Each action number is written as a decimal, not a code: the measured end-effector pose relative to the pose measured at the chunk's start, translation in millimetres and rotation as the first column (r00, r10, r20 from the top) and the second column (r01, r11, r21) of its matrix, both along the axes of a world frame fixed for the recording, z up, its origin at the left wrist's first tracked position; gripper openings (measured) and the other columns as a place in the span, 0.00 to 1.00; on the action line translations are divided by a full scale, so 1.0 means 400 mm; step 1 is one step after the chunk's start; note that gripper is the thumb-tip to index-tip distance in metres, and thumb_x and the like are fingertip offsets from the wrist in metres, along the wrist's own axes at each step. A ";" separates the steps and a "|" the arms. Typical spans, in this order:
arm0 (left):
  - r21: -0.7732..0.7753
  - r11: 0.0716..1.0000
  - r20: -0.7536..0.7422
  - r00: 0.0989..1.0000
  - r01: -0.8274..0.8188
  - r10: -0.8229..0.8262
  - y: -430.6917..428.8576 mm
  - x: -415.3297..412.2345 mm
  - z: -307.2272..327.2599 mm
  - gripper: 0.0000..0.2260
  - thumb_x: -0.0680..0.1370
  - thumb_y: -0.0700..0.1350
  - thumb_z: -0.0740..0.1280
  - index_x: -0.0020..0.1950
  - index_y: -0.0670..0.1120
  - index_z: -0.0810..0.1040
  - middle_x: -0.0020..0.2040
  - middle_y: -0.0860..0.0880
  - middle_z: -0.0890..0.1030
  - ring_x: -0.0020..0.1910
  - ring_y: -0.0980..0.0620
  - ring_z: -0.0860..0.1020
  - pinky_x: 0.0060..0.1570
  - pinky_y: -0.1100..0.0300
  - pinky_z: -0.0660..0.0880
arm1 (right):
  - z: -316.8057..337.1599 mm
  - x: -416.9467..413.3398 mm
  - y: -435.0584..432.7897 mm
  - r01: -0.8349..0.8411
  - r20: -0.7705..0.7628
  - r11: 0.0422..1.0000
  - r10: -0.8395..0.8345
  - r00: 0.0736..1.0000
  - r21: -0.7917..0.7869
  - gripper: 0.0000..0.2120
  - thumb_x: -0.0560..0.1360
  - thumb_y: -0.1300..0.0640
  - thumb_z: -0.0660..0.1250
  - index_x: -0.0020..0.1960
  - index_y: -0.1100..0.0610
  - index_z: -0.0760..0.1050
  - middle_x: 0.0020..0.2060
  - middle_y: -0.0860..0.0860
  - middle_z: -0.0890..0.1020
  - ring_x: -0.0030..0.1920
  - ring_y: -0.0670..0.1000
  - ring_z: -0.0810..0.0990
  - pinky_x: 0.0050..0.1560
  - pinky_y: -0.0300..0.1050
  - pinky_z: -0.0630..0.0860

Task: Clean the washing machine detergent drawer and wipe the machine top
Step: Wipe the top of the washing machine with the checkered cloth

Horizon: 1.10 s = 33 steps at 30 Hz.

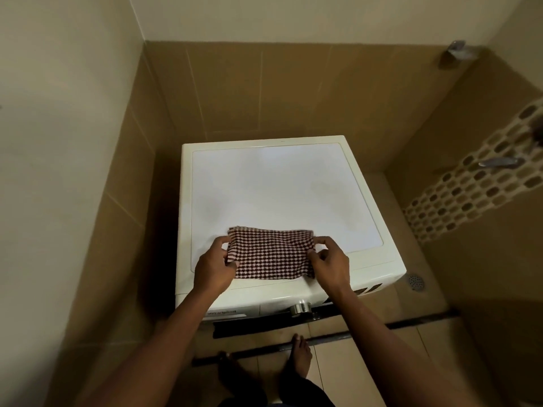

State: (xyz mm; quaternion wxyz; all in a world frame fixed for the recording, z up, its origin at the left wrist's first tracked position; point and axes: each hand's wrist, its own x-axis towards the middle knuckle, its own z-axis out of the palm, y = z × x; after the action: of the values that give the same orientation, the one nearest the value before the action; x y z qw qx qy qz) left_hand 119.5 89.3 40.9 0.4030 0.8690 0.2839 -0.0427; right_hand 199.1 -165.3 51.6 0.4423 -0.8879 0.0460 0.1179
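Room dim, warm yellowish cast; light from above blows out the washing machine top [279, 183] to a pale glare, deep shadow down its left side, wide-angle bending at the walls [73, 142], right-edge fittings [458, 51] smeared with blur.

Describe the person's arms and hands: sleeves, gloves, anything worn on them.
Both arms are bare: no sleeve shows on the left forearm or the right forearm up to the frame's bottom edge. The left hand and right hand wear no gloves. No watch or bracelet shows at either wrist, and no ring is visible, though the picture is soft.
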 end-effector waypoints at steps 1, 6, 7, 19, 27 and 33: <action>0.003 1.000 -0.018 1.000 0.002 -0.002 0.000 -0.004 -0.003 0.27 0.77 0.41 0.74 0.73 0.52 0.69 0.60 0.47 0.83 0.52 0.46 0.83 0.50 0.54 0.83 | -0.006 -0.008 -0.006 -0.005 -0.014 0.999 0.004 1.000 -0.032 0.14 0.79 0.56 0.67 0.64 0.49 0.74 0.37 0.50 0.85 0.37 0.49 0.84 0.40 0.50 0.83; 0.145 0.988 -0.043 0.998 0.058 -0.052 -0.014 -0.021 -0.002 0.28 0.75 0.47 0.76 0.72 0.48 0.69 0.60 0.46 0.81 0.54 0.46 0.81 0.48 0.57 0.79 | -0.018 -0.035 -0.002 -0.002 -0.004 0.973 0.002 1.000 -0.233 0.27 0.76 0.51 0.71 0.72 0.54 0.67 0.47 0.51 0.84 0.45 0.50 0.83 0.43 0.45 0.77; 0.212 0.976 -0.062 0.997 0.057 -0.045 -0.018 -0.023 0.001 0.28 0.75 0.50 0.76 0.71 0.48 0.69 0.60 0.46 0.80 0.55 0.45 0.81 0.49 0.56 0.80 | -0.015 -0.039 0.004 0.004 0.038 0.963 0.007 0.999 -0.270 0.29 0.75 0.49 0.72 0.72 0.54 0.66 0.51 0.51 0.83 0.49 0.52 0.82 0.47 0.47 0.78; 0.124 0.981 -0.245 0.954 -0.149 0.176 -0.016 0.062 0.051 0.07 0.78 0.45 0.69 0.46 0.40 0.79 0.44 0.44 0.83 0.35 0.49 0.78 0.25 0.61 0.65 | 0.053 0.008 0.031 -0.274 -0.260 0.821 0.159 0.952 -0.500 0.35 0.70 0.46 0.75 0.67 0.59 0.60 0.54 0.53 0.80 0.53 0.56 0.83 0.47 0.51 0.80; -0.174 0.808 -0.185 0.825 -0.563 0.534 -0.039 0.044 0.048 0.21 0.75 0.46 0.76 0.61 0.40 0.72 0.57 0.39 0.81 0.48 0.38 0.84 0.43 0.48 0.84 | 0.056 0.078 0.166 -0.457 -0.101 0.812 0.453 0.886 -0.363 0.28 0.75 0.45 0.72 0.70 0.55 0.71 0.64 0.55 0.77 0.63 0.56 0.77 0.62 0.53 0.77; -0.335 0.716 -0.362 0.785 -0.613 0.503 -0.112 0.016 0.028 0.15 0.72 0.45 0.79 0.51 0.40 0.80 0.47 0.42 0.85 0.34 0.44 0.84 0.28 0.55 0.82 | 0.031 0.080 0.215 -0.492 -0.209 0.773 0.446 0.870 -0.400 0.24 0.76 0.45 0.71 0.66 0.58 0.73 0.57 0.54 0.82 0.58 0.56 0.81 0.51 0.46 0.76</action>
State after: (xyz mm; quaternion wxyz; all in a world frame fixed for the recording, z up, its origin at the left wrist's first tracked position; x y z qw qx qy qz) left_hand 125.9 44.7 52.0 0.5419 0.6162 0.5648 -0.0870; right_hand 231.3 -79.3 64.0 0.1835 -0.9403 -0.1290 0.2560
